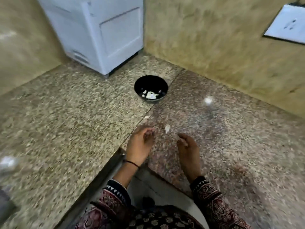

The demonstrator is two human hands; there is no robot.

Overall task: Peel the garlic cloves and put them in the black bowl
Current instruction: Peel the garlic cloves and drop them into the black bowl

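In the head view, a glossy black round bowl (151, 80) stands on the speckled polished stone tabletop (74, 113). It is well beyond the hands and just in front of a white boxy appliance (99, 30) set in the corner. Several pale garlic pieces (149, 95) lie in the bottom of the bowl, so part of the job looks done.

Nearer the person, the left hand (140, 142) and the right hand (188, 148) hover low over the tabletop, apart from each other, with fingers loosely curled inward. A pale smear shows at the fingertips of each. Motion blur hides whether either hand pinches a clove, a scrap of skin or nothing, so I cannot tell.

A small pale teardrop-shaped bit (167, 128) lies on the stone just beyond the gap between the hands; it could be clove or peel. A fainter pale fleck (146, 117) lies beyond the left hand.

My reading is that this is the peeling step, between trips to the bowl. If a hand does hold a bare clove, the next move calls for a long forward reach to drop it over the rim. Otherwise it calls for bringing both hands together on a clove and working the skin loose.
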